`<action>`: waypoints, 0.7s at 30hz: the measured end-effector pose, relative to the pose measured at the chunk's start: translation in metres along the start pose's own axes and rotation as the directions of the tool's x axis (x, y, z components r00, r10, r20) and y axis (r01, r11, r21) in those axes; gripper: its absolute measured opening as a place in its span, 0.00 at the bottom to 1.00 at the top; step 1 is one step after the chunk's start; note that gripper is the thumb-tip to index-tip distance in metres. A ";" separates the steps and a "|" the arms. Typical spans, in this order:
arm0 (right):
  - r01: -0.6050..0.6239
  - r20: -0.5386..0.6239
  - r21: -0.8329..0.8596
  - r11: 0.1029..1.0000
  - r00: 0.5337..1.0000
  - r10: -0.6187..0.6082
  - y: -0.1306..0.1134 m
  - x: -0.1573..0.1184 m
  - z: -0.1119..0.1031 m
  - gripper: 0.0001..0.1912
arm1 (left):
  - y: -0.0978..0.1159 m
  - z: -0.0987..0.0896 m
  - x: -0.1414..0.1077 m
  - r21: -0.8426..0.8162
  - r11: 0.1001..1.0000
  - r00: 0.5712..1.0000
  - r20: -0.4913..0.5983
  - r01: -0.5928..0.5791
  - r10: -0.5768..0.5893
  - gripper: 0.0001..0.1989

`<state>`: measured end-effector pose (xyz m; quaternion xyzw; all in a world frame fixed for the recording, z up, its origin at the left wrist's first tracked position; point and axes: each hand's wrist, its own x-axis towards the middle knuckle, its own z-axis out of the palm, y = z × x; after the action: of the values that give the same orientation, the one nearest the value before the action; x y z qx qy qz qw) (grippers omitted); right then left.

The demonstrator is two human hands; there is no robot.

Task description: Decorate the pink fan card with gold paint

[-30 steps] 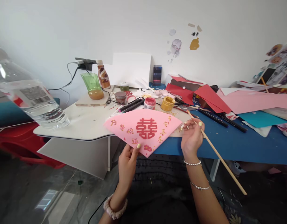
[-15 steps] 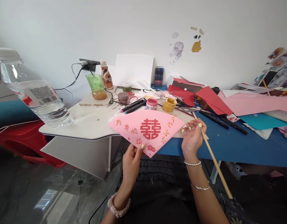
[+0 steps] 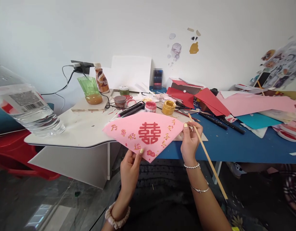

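Observation:
A fan-shaped sheet of pink paper [image 3: 143,134] is held up in front of me by both hands, with a red double-happiness character at its centre. Small gold characters run along its curved sides, and a red flower sits near the bottom point. My left hand [image 3: 130,171] pinches the lower left edge, thumb on top. My right hand [image 3: 190,142] grips the right corner, and a thin wooden stick [image 3: 207,157] passes through its fingers and slants down towards my lap.
A white table [image 3: 66,134] holds a cut green bottle [image 3: 90,91], paint jars and markers. A gold paint jar [image 3: 168,107] stands just beyond the paper. A blue table [image 3: 224,144] carries red and pink paper sheets [image 3: 253,104]. A plastic water bottle [image 3: 25,106] intrudes at left.
The whole scene has shifted slightly left in view. The wooden stick now slants more steeply in my right hand. Both hands still hold the pink paper.

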<state>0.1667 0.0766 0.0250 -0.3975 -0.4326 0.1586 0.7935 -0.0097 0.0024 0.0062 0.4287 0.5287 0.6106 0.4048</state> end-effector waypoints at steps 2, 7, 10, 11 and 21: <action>0.004 0.010 0.002 1.000 1.000 -0.004 0.000 0.000 0.000 0.11 | 0.001 0.000 -0.001 -0.016 1.000 1.000 0.001 0.003 -0.003 0.16; 0.001 0.026 -0.019 1.000 1.000 0.000 0.001 0.000 -0.001 0.11 | 0.005 0.001 -0.003 -0.039 0.999 1.000 -0.002 0.019 -0.019 0.17; 0.007 0.020 -0.030 1.000 1.000 -0.007 0.001 0.000 -0.001 0.11 | 0.006 0.002 -0.004 -0.029 0.999 1.000 -0.008 0.023 -0.024 0.17; 0.010 0.016 -0.033 0.999 1.000 -0.009 0.001 0.000 -0.001 0.12 | 0.006 0.002 -0.004 -0.024 0.999 1.000 -0.009 0.022 -0.022 0.16; -0.023 0.009 0.015 1.000 1.000 0.023 0.003 0.000 -0.001 0.13 | 0.007 -0.001 0.000 -0.082 0.996 0.999 0.033 0.038 -0.035 0.19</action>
<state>0.1683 0.0780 0.0221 -0.3958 -0.4306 0.1726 0.7925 -0.0113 0.0017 0.0130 0.4112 0.5044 0.6177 0.4416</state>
